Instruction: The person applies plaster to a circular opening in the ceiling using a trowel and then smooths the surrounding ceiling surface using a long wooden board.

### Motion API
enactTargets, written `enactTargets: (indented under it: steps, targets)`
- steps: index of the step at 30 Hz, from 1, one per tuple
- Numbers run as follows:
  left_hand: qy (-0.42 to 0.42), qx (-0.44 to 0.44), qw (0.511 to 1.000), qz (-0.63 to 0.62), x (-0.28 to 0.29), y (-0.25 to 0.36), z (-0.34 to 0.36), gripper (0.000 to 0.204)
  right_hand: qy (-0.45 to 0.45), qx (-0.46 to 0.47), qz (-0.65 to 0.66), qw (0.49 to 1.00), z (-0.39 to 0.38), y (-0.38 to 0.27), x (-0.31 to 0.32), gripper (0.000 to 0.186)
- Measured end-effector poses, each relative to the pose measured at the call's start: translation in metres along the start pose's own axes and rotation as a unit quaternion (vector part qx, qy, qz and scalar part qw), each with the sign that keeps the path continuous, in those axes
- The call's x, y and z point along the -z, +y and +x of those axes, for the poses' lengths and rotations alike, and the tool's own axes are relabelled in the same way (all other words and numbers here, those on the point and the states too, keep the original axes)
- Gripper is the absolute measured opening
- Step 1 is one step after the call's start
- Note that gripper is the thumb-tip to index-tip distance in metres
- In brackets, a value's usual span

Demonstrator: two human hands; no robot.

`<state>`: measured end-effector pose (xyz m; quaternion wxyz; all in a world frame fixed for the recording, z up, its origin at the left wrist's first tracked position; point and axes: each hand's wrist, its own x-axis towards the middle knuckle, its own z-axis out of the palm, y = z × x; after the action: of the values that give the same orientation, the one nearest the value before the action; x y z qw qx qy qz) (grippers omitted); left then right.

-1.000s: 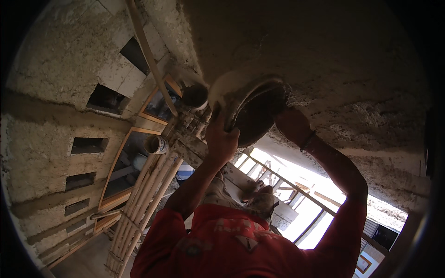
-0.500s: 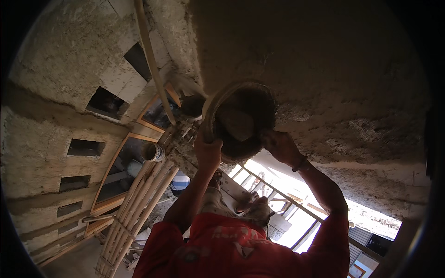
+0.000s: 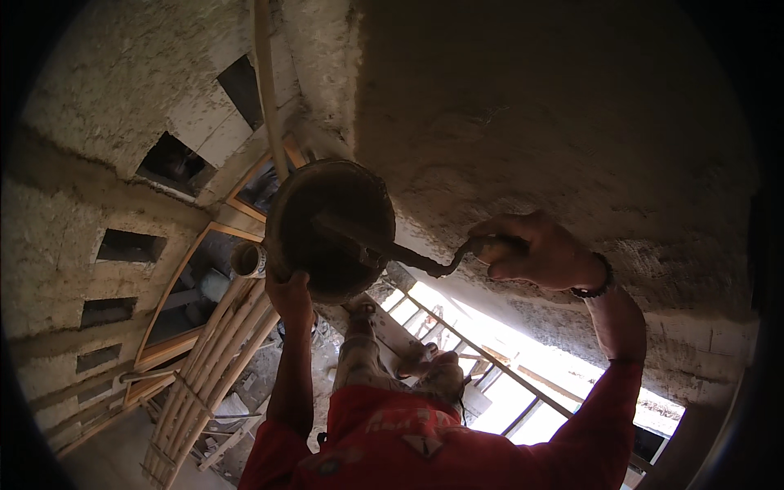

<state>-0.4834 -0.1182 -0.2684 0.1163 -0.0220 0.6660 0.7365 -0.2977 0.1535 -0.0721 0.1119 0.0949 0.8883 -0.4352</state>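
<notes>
A dark, round bucket [image 3: 275, 237] is held up in front of me, its open top toward me. My left hand [image 3: 291, 299] is closed on its near-left rim, the thumb uppermost. My right hand [image 3: 539, 249] is off to the right, wrapped round the handle of a trowel [image 3: 425, 263]. The trowel's bent neck runs left and its long blade lies over the bucket's mouth. Shadow hides how much mortar is in the bucket and whether the blade touches it.
A rough plastered wall [image 3: 506, 131] rises ahead and to the right. Left are a block wall with square openings [image 3: 131, 246], a wooden window frame [image 3: 204, 238], a small pail [image 3: 247, 260], bundled poles [image 3: 214, 351] and an upright pole [image 3: 265, 90]. Below, my feet stand on a plank [image 3: 396, 331].
The bucket and my left hand have shifted left. My right hand has moved from the bucket's right rim out to the right, where the trowel in it now shows plainly.
</notes>
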Motion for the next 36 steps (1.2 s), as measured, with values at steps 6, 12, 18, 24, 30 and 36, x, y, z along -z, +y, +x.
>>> enactTargets:
  steps: [6,12,18,24,30,36]
  targets:
    - [-0.044,0.015,0.998,0.052,0.015,-0.019,0.008,0.055,0.417,-0.033,-0.166,0.893,-0.033,0.094,0.096,0.040]
    - [-0.079,-0.001,0.994,0.075,-0.015,-0.018,-0.010,0.054,0.241,-0.201,-0.026,0.949,-0.046,0.012,0.050,0.034]
    - [-0.161,0.056,0.984,0.055,-0.071,0.022,-0.055,0.056,-0.010,-0.252,0.283,0.925,-0.045,0.045,-0.047,0.030]
    - [-0.249,0.019,0.966,0.064,-0.100,0.059,-0.073,0.060,0.212,-0.057,-0.131,0.967,-0.024,0.056,-0.063,0.027]
    - [-0.308,-0.072,0.945,0.088,-0.106,0.066,-0.077,0.062,0.162,-0.026,-0.416,0.894,-0.039,0.063,-0.090,0.038]
    - [-0.295,-0.059,0.948,0.100,-0.102,0.073,-0.073,0.064,0.136,-0.047,-0.513,0.846,-0.057,0.039,-0.048,0.037]
